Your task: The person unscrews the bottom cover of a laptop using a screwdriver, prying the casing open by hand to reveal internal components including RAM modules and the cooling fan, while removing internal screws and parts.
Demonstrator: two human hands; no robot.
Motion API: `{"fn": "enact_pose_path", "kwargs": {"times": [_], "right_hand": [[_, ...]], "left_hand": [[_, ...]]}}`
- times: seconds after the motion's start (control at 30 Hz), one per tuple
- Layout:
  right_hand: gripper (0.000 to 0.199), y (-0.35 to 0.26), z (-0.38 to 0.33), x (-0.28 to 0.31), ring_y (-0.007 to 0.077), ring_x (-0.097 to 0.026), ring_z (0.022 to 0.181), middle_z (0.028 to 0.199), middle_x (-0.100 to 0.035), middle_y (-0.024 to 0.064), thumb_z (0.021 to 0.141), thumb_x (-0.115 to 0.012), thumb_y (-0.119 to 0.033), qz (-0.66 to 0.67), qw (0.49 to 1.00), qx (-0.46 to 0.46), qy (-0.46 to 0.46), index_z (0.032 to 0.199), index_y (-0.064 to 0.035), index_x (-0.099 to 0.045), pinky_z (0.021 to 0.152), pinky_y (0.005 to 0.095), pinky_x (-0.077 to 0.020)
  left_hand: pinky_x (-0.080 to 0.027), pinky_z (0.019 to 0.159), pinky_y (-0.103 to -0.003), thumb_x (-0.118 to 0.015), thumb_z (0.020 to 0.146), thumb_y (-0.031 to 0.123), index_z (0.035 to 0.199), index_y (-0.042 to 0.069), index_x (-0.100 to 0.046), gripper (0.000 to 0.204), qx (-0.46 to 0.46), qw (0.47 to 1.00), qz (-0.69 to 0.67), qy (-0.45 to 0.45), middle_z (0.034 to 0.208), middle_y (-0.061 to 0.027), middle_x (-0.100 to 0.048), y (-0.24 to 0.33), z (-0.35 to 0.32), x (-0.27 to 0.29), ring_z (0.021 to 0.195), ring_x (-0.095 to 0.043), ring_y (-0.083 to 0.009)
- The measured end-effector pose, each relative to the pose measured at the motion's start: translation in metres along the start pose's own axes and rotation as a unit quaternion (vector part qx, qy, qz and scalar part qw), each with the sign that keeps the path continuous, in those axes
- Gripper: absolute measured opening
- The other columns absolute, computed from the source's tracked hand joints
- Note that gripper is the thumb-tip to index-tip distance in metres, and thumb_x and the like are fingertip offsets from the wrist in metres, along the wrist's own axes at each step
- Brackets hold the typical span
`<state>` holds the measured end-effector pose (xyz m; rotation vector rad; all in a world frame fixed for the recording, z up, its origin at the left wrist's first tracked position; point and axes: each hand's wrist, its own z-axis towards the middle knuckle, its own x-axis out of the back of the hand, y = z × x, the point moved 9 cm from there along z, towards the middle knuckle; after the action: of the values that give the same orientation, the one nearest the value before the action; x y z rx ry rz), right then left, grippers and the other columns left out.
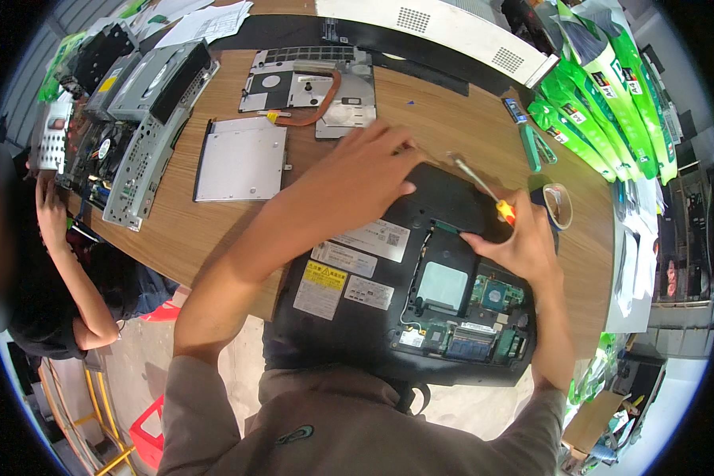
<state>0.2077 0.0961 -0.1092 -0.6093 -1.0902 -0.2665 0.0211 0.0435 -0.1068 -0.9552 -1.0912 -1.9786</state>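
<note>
**Laptop base open, screwdriver at the far edge**

The black laptop [420, 278] lies upside down in the lower middle of the frame, its near edge hanging over the front of the wooden table [452, 111]. A cover is off its underside, so the green circuit boards, a silvery square plate and memory sticks show at lower right, with white and yellow stickers to the left of them.

The left hand [365, 170] lies flat and spread on the far part of the laptop, pressing it down; it grips nothing. The right hand [520, 242] is closed around a screwdriver [484, 190] with an orange-and-yellow handle, its metal shaft pointing up and to the left over the far edge of the laptop.

The step in hand looks like loosening a fastener along that far edge. The next move calls for a steady tip and the left hand keeping the laptop from sliding.

Just right of the right hand sits a roll of tape [558, 205]. Above the laptop lie a flat silver drive [240, 159] and a metal panel with a copper pipe [309, 91]. At upper left stand bare computer frames [143, 119], and green packets [603, 103] are heaped at upper right. Another person's arm [59, 238] reaches in at the left edge.
</note>
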Motion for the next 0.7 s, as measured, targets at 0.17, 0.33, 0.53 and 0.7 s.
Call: {"fn": "enact_pose_path", "kwargs": {"times": [0.17,0.33,0.53,0.7], "right_hand": [[0.07,0.009,-0.001,-0.002,0.0365,-0.069,0.086,0.102,-0.069,0.0167,0.065,-0.094,-0.034,-0.026,0.998,-0.058,-0.022,0.114,-0.002,-0.057,0.073,0.0406,-0.0536],[0.063,-0.01,0.001,0.002,0.0326,-0.066,0.102,0.12,-0.068,0.0139,0.074,-0.088,-0.016,0.059,0.997,-0.056,0.002,0.126,-0.0046,-0.056,0.088,0.0387,-0.0499],[0.035,-0.071,-0.031,-0.019,0.0267,-0.07,0.086,0.097,-0.07,0.0124,0.084,-0.08,-0.008,0.18,0.964,-0.128,-0.15,0.107,-0.0018,-0.054,0.077,0.0357,-0.0533],[0.038,-0.12,-0.052,-0.031,0.0329,-0.065,0.087,0.099,-0.068,0.0137,0.084,-0.08,-0.011,0.083,0.972,-0.093,-0.199,0.108,-0.001,-0.053,0.081,0.0408,-0.0505]], "left_hand": [[-0.048,0.095,-0.042,-0.073,0.084,0.006,0.122,0.003,-0.065,0.039,0.1,0.994,-0.012,0.041,0.117,-0.0134,-0.058,0.023,-0.099,0.061,0.108,-0.058,-0.0342],[-0.05,0.09,-0.038,-0.08,0.08,0.008,0.136,0.005,-0.058,0.06,0.349,0.923,-0.158,0.047,0.12,-0.013,-0.056,0.029,-0.211,0.045,0.105,-0.059,-0.0299],[-0.049,0.096,-0.039,-0.087,0.074,0.018,0.143,-0.003,-0.05,0.081,0.323,0.913,-0.222,0.112,0.128,-0.0175,-0.05,0.041,-0.239,0.026,0.114,-0.055,-0.0334],[-0.047,0.099,-0.037,-0.088,0.072,0.016,0.146,0.002,-0.047,0.085,0.344,0.903,-0.256,0.033,0.133,-0.0177,-0.046,0.028,-0.233,0.024,0.119,-0.052,-0.0321]]}}
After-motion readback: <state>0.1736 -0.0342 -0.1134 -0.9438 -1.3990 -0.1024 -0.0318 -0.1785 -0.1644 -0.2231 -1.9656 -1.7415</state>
